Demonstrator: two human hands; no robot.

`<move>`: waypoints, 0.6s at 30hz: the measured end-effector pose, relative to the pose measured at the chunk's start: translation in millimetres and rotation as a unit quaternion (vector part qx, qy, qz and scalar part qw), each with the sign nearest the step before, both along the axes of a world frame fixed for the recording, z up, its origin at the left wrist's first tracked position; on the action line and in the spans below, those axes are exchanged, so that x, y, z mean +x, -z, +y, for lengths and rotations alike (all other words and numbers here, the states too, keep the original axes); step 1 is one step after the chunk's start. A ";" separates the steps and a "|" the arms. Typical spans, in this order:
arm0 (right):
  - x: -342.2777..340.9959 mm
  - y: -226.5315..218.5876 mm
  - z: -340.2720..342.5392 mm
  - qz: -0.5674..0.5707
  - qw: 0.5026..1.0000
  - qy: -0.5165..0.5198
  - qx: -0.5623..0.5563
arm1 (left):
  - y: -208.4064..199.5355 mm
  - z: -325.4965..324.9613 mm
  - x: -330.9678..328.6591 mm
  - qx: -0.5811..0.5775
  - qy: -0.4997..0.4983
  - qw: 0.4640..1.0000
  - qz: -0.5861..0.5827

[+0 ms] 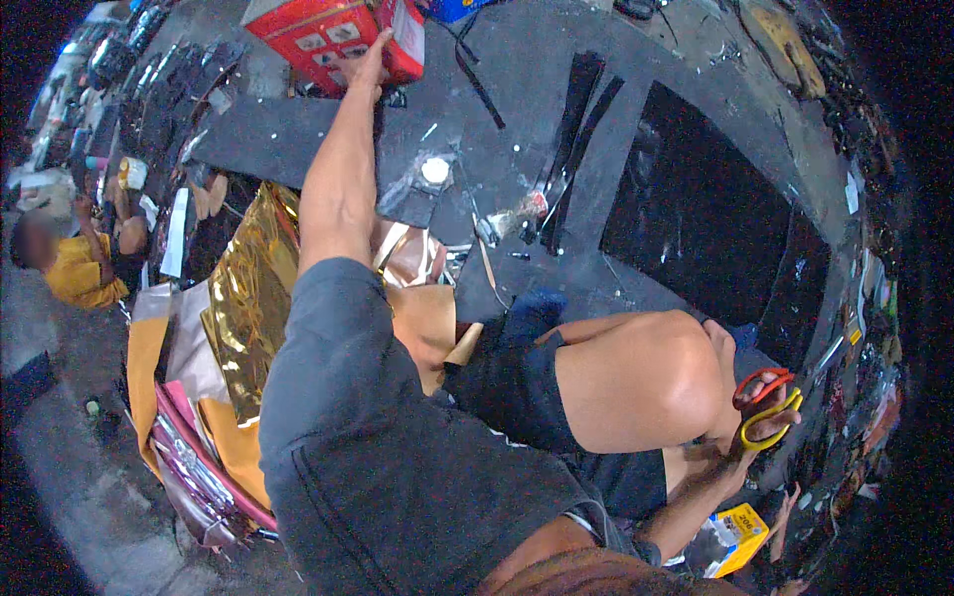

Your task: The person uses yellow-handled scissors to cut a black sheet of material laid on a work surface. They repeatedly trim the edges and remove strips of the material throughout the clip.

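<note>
My left arm stretches far forward, and the left hand [366, 70] grips the near corner of a red cardboard box [308, 35] with small pictures on its side. Low on the right, beyond my bent knee, my right hand [763, 412] has its fingers in the handles of scissors [757, 443], one loop red and one yellow; the blades are hidden. Beside my left arm lie a shiny gold sheet [248, 308] and folded orange, silver and pink sheets [184, 417]. Copper-coloured sheet material [422, 313] lies under my forearm, near my lap.
A large black sheet [696, 214] lies on the dark floor at right, with black strips [576, 119] nearby. Scraps litter the middle. Another person in a yellow top [84, 273] sits at far left. A yellow-and-white box [737, 541] stands at lower right, near another hand.
</note>
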State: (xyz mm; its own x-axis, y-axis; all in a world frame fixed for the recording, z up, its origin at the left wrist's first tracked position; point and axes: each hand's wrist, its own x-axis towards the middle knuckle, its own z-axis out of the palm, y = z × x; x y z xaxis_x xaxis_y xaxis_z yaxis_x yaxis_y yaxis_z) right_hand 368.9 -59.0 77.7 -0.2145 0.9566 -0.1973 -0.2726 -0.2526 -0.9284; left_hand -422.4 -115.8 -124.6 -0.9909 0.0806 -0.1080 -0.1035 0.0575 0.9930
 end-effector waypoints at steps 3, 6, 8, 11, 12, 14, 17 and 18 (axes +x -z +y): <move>-6.8 0.8 3.7 -0.002 1.000 -0.009 -0.002 | -12.6 -32.1 -30.0 0.003 0.052 0.997 -0.058; -12.3 3.2 1.4 -0.011 1.000 -0.007 -0.004 | -9.7 -30.0 -35.0 0.002 0.090 0.996 -0.028; -9.1 2.9 -2.4 -0.014 1.000 -0.013 -0.013 | -9.8 -49.2 -23.0 -0.130 0.064 0.982 0.124; -8.7 3.3 -7.9 -0.018 1.000 -0.011 -0.016 | 0.4 -87.6 64.3 -0.358 -0.221 0.876 0.236; -8.0 2.3 -10.7 -0.021 1.000 -0.008 -0.012 | 8.6 -99.8 99.9 -0.384 -0.254 0.851 0.254; -7.1 2.2 -9.9 -0.019 1.000 -0.014 -0.010 | 35.4 -134.0 162.4 -0.432 -0.309 0.824 0.198; -9.4 1.8 -7.6 -0.007 0.999 -0.032 -0.010 | 110.7 -175.5 182.6 -0.210 -0.359 0.910 0.000; -8.4 0.7 -9.5 -0.007 0.999 -0.034 -0.007 | 118.2 -175.8 190.5 -0.136 -0.339 0.928 -0.076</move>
State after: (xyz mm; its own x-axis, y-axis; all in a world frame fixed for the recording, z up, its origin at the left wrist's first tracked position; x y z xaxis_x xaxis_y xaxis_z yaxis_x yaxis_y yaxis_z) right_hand 360.5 -68.5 77.0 -0.2766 0.9367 -0.2145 -0.2412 -0.2838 -0.9281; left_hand -231.8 -291.5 -242.8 -0.7756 -0.6065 -0.1750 -0.3446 0.1747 0.9223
